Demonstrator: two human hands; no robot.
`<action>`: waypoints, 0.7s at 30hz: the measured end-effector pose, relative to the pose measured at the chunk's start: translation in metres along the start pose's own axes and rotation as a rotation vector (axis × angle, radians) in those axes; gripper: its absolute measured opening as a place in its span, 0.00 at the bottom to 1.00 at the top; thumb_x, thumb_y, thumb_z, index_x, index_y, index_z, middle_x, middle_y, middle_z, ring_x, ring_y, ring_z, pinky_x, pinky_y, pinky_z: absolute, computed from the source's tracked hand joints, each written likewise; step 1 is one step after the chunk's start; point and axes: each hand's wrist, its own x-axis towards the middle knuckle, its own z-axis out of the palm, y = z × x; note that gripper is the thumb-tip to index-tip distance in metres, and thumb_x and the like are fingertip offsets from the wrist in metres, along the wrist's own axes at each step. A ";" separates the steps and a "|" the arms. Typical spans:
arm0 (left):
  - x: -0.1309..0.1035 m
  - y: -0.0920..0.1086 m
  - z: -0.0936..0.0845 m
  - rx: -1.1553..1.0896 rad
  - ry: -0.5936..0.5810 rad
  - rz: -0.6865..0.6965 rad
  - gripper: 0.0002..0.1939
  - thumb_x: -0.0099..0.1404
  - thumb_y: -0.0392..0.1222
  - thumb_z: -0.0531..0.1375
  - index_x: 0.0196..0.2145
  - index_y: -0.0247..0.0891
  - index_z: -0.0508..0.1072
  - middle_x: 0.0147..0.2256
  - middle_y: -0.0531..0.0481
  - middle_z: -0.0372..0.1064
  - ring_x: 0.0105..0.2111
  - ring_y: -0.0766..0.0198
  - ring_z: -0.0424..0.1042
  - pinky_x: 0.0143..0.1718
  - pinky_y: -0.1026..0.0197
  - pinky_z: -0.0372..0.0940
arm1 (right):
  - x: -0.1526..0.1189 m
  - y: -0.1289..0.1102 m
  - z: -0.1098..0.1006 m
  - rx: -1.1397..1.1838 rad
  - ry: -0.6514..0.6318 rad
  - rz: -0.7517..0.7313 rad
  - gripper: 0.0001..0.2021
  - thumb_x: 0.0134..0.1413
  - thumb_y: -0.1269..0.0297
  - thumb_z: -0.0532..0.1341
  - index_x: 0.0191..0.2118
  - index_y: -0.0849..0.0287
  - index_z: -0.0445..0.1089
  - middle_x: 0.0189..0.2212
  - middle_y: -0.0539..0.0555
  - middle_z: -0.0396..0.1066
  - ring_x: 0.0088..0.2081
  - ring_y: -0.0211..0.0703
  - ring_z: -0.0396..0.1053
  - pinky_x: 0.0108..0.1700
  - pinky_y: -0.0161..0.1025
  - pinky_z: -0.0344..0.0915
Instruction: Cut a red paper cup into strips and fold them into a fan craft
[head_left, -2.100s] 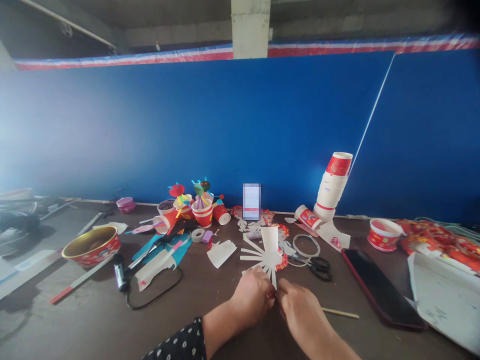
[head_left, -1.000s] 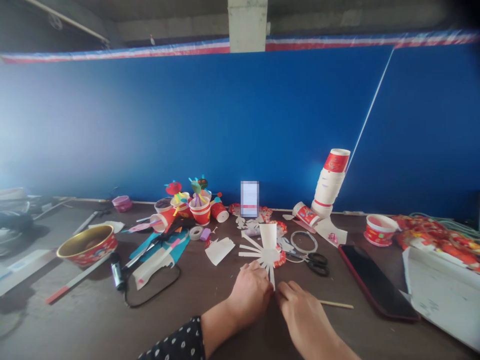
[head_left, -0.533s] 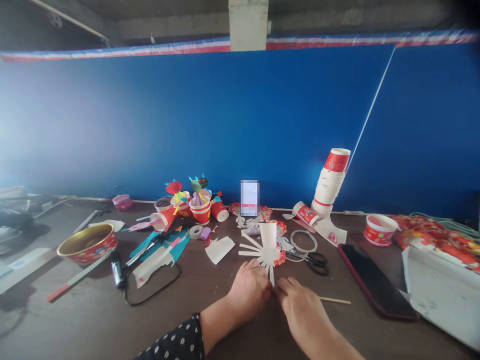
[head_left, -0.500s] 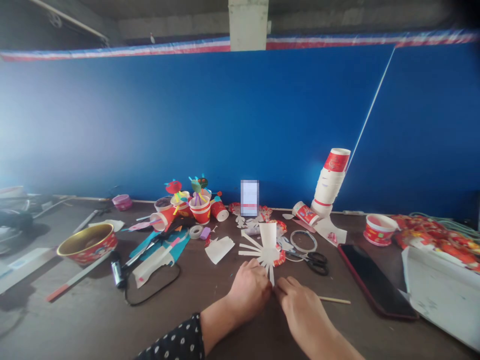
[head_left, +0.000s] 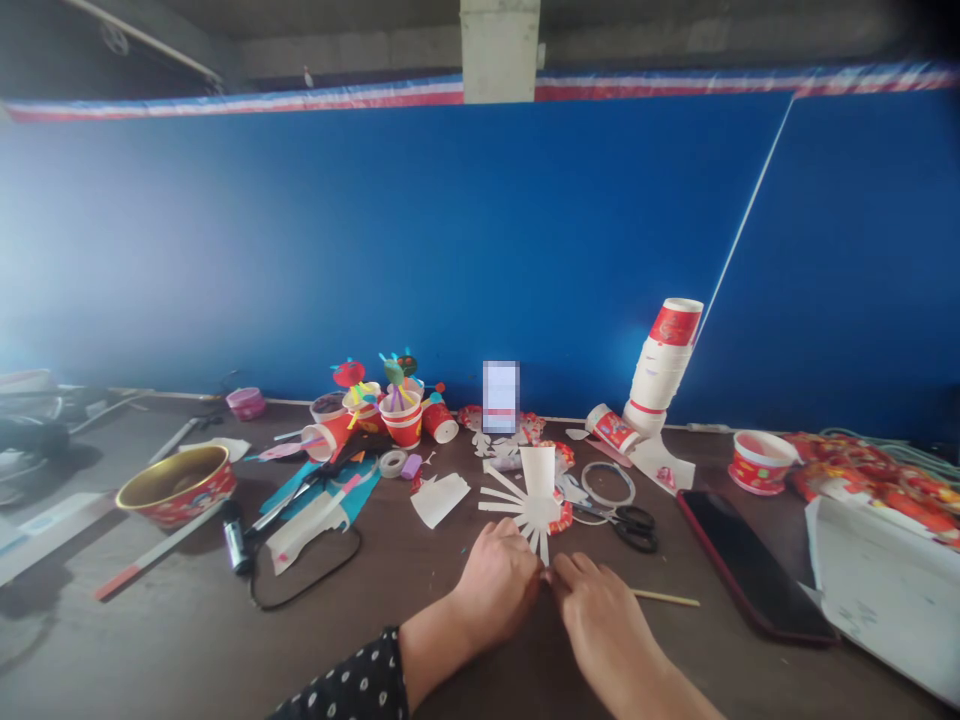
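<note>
A white paper cup cut into strips lies splayed on the table, with one broad panel pointing away from me and narrow strips fanned to the left. My left hand is closed over its near strips, fingers curled under. Beside it, my right hand has thumb and fingers pinched at the end of a near strip. The fingertips of both hands almost meet there, and they hide the strip ends. Black-handled scissors lie just right of the cut cup, and a thin wooden stick extends from behind my right hand.
Left are a gold-lined red bowl, a glue gun with its cord and decorated paper cups. Tape rolls, a tall cup stack, a phone and a white tray occupy the right. A screen stands at the back.
My right fingertips have shifted slightly left, nearer to my left hand, at the strip's end. The cut cup stays in place.
</note>
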 end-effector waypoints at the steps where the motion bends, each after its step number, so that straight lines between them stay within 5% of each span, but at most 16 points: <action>1: 0.000 0.000 0.000 0.000 0.004 0.013 0.12 0.63 0.42 0.53 0.27 0.36 0.71 0.29 0.45 0.67 0.36 0.57 0.63 0.39 0.57 0.59 | 0.000 -0.001 0.001 -0.006 0.007 0.000 0.11 0.52 0.80 0.56 0.32 0.59 0.72 0.31 0.52 0.70 0.34 0.43 0.65 0.32 0.42 0.52; 21: 0.002 -0.007 0.004 -0.093 -0.013 -0.029 0.10 0.60 0.35 0.53 0.26 0.36 0.73 0.28 0.48 0.70 0.31 0.61 0.66 0.35 0.60 0.60 | 0.007 -0.009 0.007 -0.046 -0.021 0.027 0.09 0.50 0.78 0.58 0.30 0.60 0.75 0.33 0.56 0.71 0.35 0.47 0.64 0.34 0.43 0.53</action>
